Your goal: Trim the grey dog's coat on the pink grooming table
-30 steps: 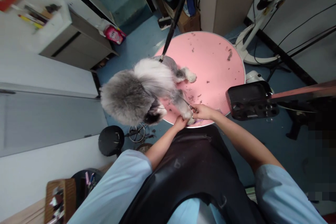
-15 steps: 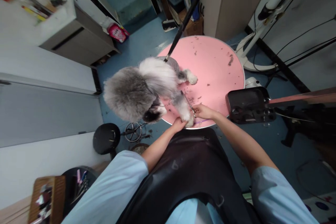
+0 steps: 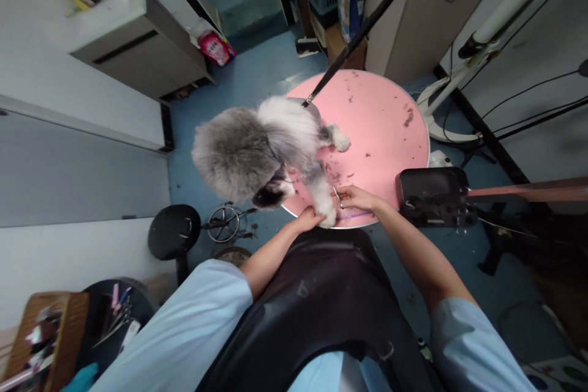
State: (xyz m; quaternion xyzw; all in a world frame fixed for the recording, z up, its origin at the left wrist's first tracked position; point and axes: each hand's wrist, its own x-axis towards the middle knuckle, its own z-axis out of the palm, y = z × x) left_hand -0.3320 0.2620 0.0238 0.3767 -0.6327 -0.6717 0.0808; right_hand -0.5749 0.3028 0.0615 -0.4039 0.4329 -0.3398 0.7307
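A grey and white dog (image 3: pixel 236 150) with fluffy fur stands on a round pink table (image 3: pixel 386 116), its head turned toward the left. My left hand (image 3: pixel 307 219) is closed on the dog's front paw (image 3: pixel 327 215) at the table's near edge. Just right of that leg, my right hand (image 3: pixel 356 197) grips a pair of scissors (image 3: pixel 337 197), whose blades point up and away from me. Under the right hand a purple comb (image 3: pixel 351 214) lies on the table. My fingertips are small and partly hidden in this view.
Dark hair clippings (image 3: pixel 408 116) dot the tabletop. A black grooming arm (image 3: pixel 362 30) slopes down to the dog's back. Right of the table sits a black tray (image 3: pixel 432 187); at left stand a black stool (image 3: pixel 174 231) and a wicker basket (image 3: pixel 68 331) beside some tools.
The camera view has shifted a little. The scissors have come away from the dog's leg and their blades show shorter. My left hand still holds the paw.
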